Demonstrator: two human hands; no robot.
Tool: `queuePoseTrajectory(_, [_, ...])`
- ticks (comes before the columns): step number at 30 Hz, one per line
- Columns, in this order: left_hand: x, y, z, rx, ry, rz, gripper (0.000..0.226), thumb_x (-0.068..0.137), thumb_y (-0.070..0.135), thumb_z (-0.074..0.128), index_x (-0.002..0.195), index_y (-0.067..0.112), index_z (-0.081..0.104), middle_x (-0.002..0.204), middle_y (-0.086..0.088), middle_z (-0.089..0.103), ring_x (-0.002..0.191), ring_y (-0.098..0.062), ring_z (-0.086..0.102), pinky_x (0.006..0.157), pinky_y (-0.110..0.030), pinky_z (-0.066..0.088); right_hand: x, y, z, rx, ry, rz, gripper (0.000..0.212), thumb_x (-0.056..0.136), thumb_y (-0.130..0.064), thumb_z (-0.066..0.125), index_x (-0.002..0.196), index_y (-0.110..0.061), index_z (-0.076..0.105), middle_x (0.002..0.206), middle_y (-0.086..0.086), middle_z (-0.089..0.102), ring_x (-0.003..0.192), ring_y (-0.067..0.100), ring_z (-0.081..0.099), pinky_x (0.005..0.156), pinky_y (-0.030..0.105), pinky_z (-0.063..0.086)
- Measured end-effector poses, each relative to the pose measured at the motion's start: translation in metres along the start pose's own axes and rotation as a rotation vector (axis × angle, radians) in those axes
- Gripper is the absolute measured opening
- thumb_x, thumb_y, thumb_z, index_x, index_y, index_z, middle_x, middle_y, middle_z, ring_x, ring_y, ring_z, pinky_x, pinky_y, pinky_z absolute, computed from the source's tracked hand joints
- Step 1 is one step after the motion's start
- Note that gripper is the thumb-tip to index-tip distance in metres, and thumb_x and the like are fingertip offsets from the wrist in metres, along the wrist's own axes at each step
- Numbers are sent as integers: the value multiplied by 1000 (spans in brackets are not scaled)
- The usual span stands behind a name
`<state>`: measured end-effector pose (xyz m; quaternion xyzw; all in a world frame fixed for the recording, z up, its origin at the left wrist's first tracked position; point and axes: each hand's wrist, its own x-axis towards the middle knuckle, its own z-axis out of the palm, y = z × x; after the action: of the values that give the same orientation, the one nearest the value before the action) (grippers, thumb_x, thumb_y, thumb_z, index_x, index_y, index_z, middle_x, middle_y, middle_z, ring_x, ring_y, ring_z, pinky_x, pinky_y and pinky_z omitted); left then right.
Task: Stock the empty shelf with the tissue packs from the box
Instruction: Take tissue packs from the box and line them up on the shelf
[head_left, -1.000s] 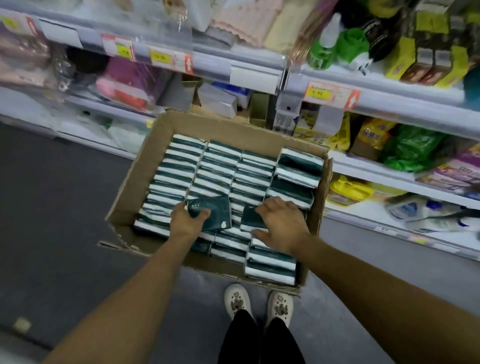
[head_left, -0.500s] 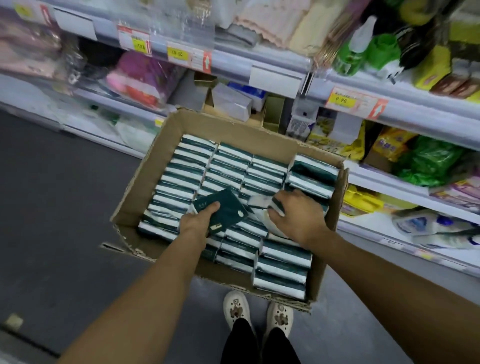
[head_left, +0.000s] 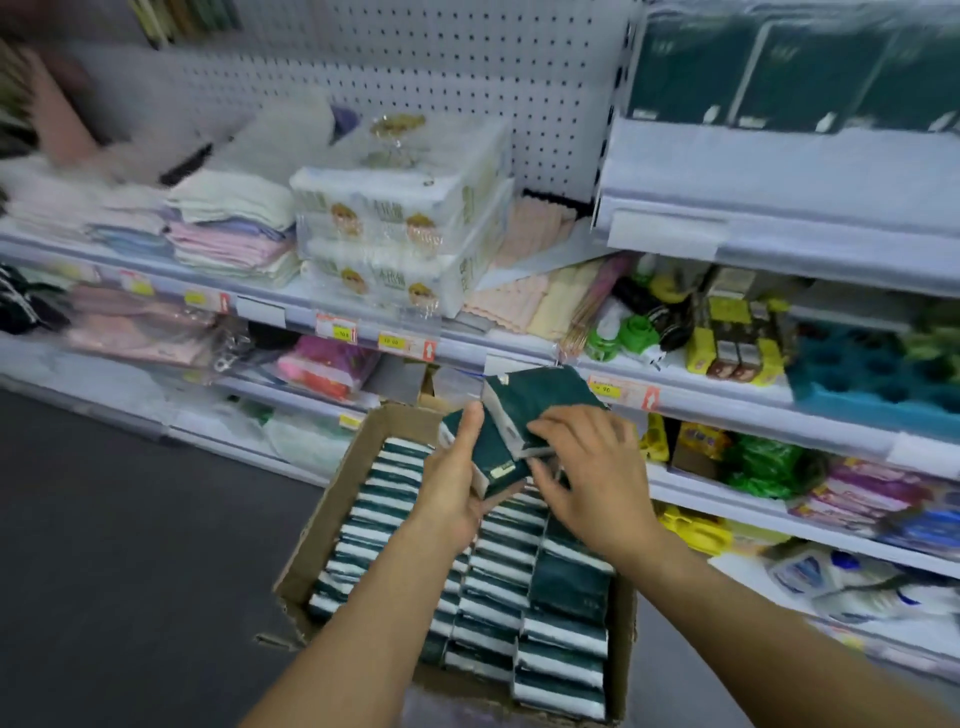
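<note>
- A shop aisle is seen, with a dark grey floor (head_left: 119, 545) on the left and white shelving (head_left: 467, 343) running across the view, backed by a pegboard panel (head_left: 441, 78).
- On the upper shelf, folded towels (head_left: 228, 228) in pale green, blue and pink are stacked, and just beside them, to the right, white wrapped tissue bundles (head_left: 400, 228) are piled two high.
- Yellow price tags (head_left: 389, 341) are clipped along the shelf edge; green bottles (head_left: 628, 332) and small yellow boxes (head_left: 737, 338) are crowded on the shelf to the right.
- At the top right, large dark green packages (head_left: 779, 67) are lined up on a higher shelf.
- An open cardboard box (head_left: 332, 519) is set low in front of the shelving, and it is packed with rows of dark green and white tissue packs (head_left: 498, 582) standing on edge.
- Two packs are held up above the far end of the box, between the hands.
- The left hand (head_left: 452, 483) is curled around a lower pack (head_left: 493, 457), thumb up along its side.
- The right hand (head_left: 597, 478) is laid over the upper pack (head_left: 540, 400), fingers bent and gripping its near edge; that pack is tilted and rests against the lower one.
- Both forearms are stretched over the box; the frame is blurred at its edges.
</note>
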<state>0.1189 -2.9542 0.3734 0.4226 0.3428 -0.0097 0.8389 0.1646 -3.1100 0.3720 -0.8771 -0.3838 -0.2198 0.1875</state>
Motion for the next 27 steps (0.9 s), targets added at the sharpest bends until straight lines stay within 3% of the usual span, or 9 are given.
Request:
queuePoseTrajectory(3, [-18,25,17,30,-60,108,70,63,41,80,125,13,62,104,-11,75,93,-26,73,70,-43,61,12,-2,-21,-39,17,-60,35,86,-29,53,117,-17,62,116,1,61,108,24,55,95,45,40])
queuePoseTrajectory(7, [-33,46,33,82,-81,228,44,79,11,78,121,7,64,93,-12,76,78,-24,74,71,-42,62,24,-1,-54,97,36,-115,35,88,-19,50,120,-14,64,121,2,60,110,21,53,94,37,40])
queuePoseTrajectory(9, [-37,55,38,111,-106,252,42,81,9,76,121,5,65,94,-13,76,79,-25,74,69,-40,62,29,1,-74,277,148,27,31,93,-16,49,120,-11,63,122,2,59,114,20,53,97,33,42])
queuePoseTrajectory(12, [-43,71,51,128,-157,284,35,83,11,74,117,10,66,87,-6,77,73,-20,74,59,-35,61,42,10,-109,513,331,518,36,97,-32,57,130,-15,54,123,-4,54,114,13,51,95,29,42])
queuePoseTrajectory(14, [-47,80,64,116,-194,309,37,82,12,74,118,12,65,88,-5,77,76,-20,75,59,-34,61,52,17,-131,779,167,851,54,90,-49,61,131,-15,53,118,-2,59,107,13,57,84,26,45])
queuePoseTrajectory(16, [-50,87,81,125,-253,350,50,75,15,77,123,13,62,101,-9,76,88,-26,74,69,-40,62,57,20,-144,966,-62,1007,54,84,-56,64,118,-14,61,109,-1,64,100,12,60,80,30,50])
queuePoseTrajectory(18, [-54,94,101,162,-296,416,57,68,18,80,122,16,61,106,-9,75,94,-28,73,72,-42,62,62,24,-149,1065,-119,1076,49,81,-53,71,109,-13,65,107,0,68,100,13,61,85,39,54])
queuePoseTrajectory(23, [-52,107,147,247,-346,541,59,62,20,84,115,14,61,106,-9,75,94,-27,73,77,-43,59,91,51,-168,1375,115,1104,36,85,-30,74,113,-10,66,94,2,71,85,15,61,72,33,46])
queuePoseTrajectory(27, [-43,124,196,276,-353,622,54,64,18,86,110,14,58,98,-8,75,87,-25,74,69,-39,61,120,83,-192,1412,254,1080,29,83,-25,75,108,-11,66,93,5,73,84,20,62,76,37,46])
